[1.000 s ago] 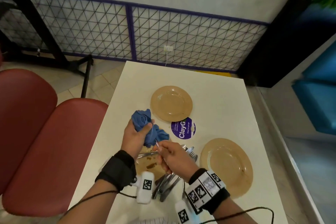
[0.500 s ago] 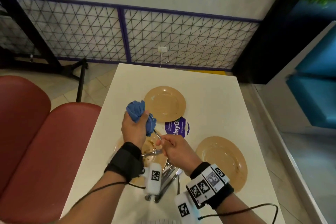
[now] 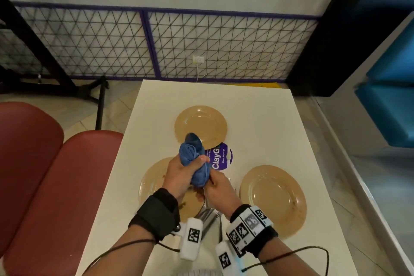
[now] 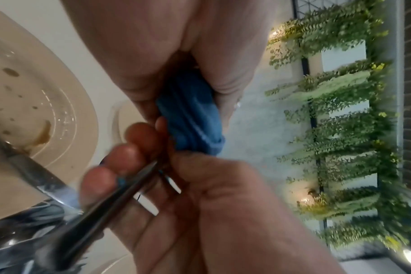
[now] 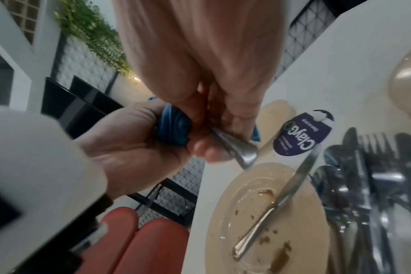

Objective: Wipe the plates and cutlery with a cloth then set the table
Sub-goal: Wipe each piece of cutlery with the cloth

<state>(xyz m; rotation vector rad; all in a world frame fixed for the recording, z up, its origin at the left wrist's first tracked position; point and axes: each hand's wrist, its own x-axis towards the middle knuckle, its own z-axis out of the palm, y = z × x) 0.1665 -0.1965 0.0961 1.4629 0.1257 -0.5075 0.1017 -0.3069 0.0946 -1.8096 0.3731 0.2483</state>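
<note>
My left hand (image 3: 190, 169) grips a bunched blue cloth (image 3: 193, 159) wrapped round a metal spoon, held up over the white table (image 3: 257, 119). The spoon's bowl (image 3: 194, 139) pokes out above the cloth. My right hand (image 3: 214, 187) pinches the spoon's handle (image 5: 237, 150) just below the cloth, touching the left hand. Under the hands lies a tan plate (image 3: 151, 182) with brown smears and a knife (image 5: 277, 200) on it. Two more tan plates sit at the far middle (image 3: 201, 126) and at the right (image 3: 273, 200). A pile of cutlery (image 3: 208, 217) lies beside the dirty plate.
A purple round sticker (image 3: 220, 157) is on the table between the plates. Red padded seats (image 3: 44, 186) stand along the table's left edge. A mesh railing (image 3: 156, 45) runs behind the table, and a blue seat (image 3: 389, 101) is at the right.
The left hand has slid the cloth down the spoon's shaft until it meets the right hand. The spoon's bowl now shows above the cloth. Both hands have risen slightly.
</note>
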